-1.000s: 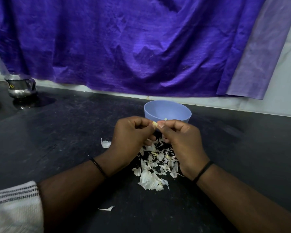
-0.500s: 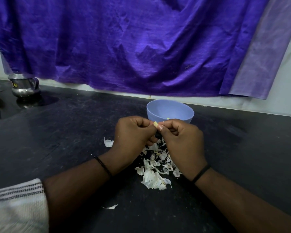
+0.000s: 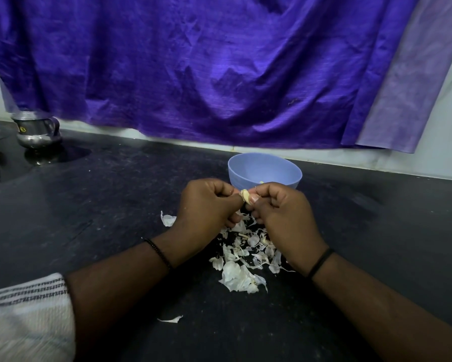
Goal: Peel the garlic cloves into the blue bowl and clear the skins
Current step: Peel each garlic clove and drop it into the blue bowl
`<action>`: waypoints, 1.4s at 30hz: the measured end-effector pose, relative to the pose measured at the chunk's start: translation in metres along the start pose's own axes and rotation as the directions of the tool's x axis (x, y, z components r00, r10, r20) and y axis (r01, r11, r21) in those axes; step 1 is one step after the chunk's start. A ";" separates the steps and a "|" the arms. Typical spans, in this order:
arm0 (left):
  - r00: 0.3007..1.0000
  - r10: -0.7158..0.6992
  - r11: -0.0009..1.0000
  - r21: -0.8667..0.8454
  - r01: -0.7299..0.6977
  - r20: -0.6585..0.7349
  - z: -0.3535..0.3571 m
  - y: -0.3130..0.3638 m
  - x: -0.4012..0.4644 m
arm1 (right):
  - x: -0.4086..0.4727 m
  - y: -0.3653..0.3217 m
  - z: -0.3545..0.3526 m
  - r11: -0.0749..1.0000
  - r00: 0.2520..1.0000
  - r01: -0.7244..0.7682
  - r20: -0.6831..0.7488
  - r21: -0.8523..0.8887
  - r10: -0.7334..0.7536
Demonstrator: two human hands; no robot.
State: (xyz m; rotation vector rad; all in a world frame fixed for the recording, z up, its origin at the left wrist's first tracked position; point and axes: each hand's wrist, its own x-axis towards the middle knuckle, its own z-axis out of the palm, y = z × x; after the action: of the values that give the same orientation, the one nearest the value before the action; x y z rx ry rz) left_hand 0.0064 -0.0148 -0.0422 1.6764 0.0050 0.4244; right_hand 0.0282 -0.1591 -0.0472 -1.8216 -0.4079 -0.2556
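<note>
**Garlic clove pinched between both hands above the skins**

Purple cloth (image 3: 206, 69) is hanging across the whole upper half of the frame, draping down to the back edge of the black counter (image 3: 115, 205), which is filling the lower half. A steel jug (image 3: 37, 130) is standing at the far left of the counter, under the cloth's hem. The blue bowl (image 3: 265, 171) is sitting just above frame centre, with a small pale piece showing inside near its front rim.

Directly in front of the bowl, the left hand (image 3: 206, 207) and right hand (image 3: 284, 218) are meeting knuckle to knuckle, both with fingers curled in tight. Their thumbs and fingertips are pinching the garlic clove (image 3: 245, 196) between them, held above the counter. Each wrist is wearing a thin dark band.

Below the hands, a heap of white skins (image 3: 243, 259) is lying on the counter, with one stray skin (image 3: 168, 219) left of the left hand and another scrap (image 3: 171, 320) lower down, near bottom centre.
</note>
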 end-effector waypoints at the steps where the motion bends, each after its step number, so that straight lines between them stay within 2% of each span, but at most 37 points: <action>1: 1.000 -0.009 1.000 -0.001 0.009 0.003 0.000 -0.001 0.001 | 0.000 0.000 0.000 0.999 0.999 -0.022 0.029 0.032 0.021; 5: 0.999 -0.039 0.999 -0.015 0.039 0.037 -0.001 -0.004 0.004 | 0.000 -0.002 -0.003 0.989 0.993 -0.075 0.100 0.124 0.063; 16: 0.990 -0.051 0.999 0.001 0.052 0.131 -0.005 -0.005 0.007 | 0.000 -0.006 -0.012 0.997 0.989 -0.005 0.151 0.074 -0.006; 21: 0.983 -0.037 0.999 0.010 0.036 0.178 -0.006 -0.003 0.007 | 0.005 -0.005 -0.017 0.994 0.980 -0.047 0.198 0.097 0.027; 26: 0.984 -0.030 0.999 0.028 0.026 0.176 -0.008 -0.004 0.008 | 0.005 -0.002 -0.016 1.000 0.972 -0.008 0.235 0.010 0.005; 36: 0.964 -0.069 0.995 -0.051 0.085 0.259 -0.008 -0.001 0.006 | 0.006 0.001 -0.019 0.998 0.982 0.035 0.187 -0.045 -0.026; 42: 0.969 -0.077 0.996 -0.036 0.087 0.235 -0.010 0.000 0.006 | 0.006 0.000 -0.021 0.986 0.979 0.121 0.177 -0.112 -0.100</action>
State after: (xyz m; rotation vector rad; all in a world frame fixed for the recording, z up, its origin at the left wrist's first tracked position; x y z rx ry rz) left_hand 0.0097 -0.0040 -0.0397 1.6659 -0.1081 0.1617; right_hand 0.0347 -0.1782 -0.0392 -1.9510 -0.6271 -0.2057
